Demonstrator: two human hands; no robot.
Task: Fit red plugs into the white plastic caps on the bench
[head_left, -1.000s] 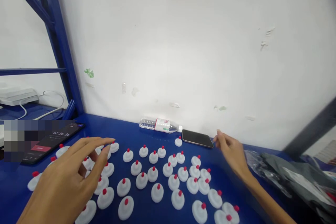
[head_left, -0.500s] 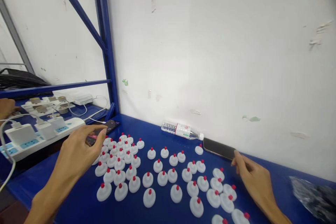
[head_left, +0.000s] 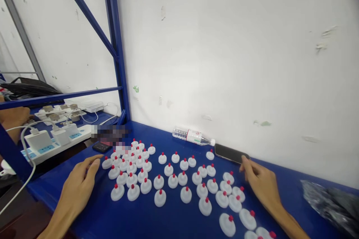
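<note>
My left hand (head_left: pixel 81 179) lies low over the blue table, at the left edge of a crowd of white round caps (head_left: pixel 133 192) with red tips. Its fingers stretch forward, thumb a little apart from them, and nothing shows in them. At the right, my right hand (head_left: pixel 260 183) has its thumb and fingers closed at the near right end of a black smartphone (head_left: pixel 228 154) lying flat by the wall. Its fingertips cover that corner. More caps stand singly across the middle, and a looser group (head_left: pixel 235 203) lies just left of my right hand.
A clear bottle (head_left: pixel 193 137) lies along the wall. Crumpled clear and black plastic (head_left: pixel 328 205) rests at the right. A power strip (head_left: pixel 60 142) with chargers and cables and a blue post (head_left: pixel 119 63) stand left. Another person's hand (head_left: pixel 15 121) is beyond the frame.
My left hand has drawn back and down, away from the dark phone at the left. My right hand stays at the smartphone's end. The view has shifted slightly.
</note>
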